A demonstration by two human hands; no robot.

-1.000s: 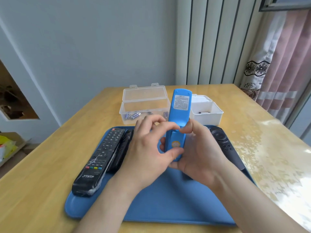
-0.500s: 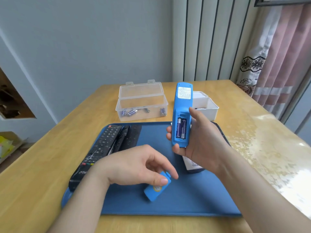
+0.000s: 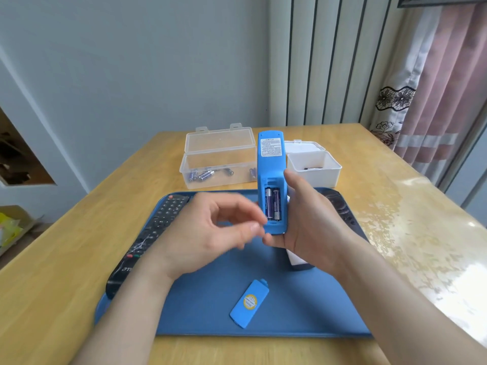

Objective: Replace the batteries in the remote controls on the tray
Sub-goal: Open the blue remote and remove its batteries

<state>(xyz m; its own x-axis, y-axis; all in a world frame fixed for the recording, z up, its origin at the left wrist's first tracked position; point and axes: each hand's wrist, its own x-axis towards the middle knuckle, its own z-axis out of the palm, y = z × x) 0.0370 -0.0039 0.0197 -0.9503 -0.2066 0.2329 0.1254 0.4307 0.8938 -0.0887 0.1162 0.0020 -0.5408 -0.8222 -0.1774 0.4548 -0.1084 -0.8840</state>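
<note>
Currently the right hand (image 3: 311, 225) grips the blue remote (image 3: 271, 164) upright above the middle of the tray (image 3: 303, 312), its open compartment showing two batteries (image 3: 272, 206). The left hand (image 3: 208, 233) hovers just beside it, fingers loosely curled and empty. The battery cover (image 3: 249, 302) lies near the tray's front edge.

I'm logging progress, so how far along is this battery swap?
Done: the cover is off, lying on the tray. In hand: the right hand holds the blue remote upright, two batteries still inside; the empty left hand is beside them. Left: swapping those, refitting the cover, then the black remotes lying on the tray.
</note>
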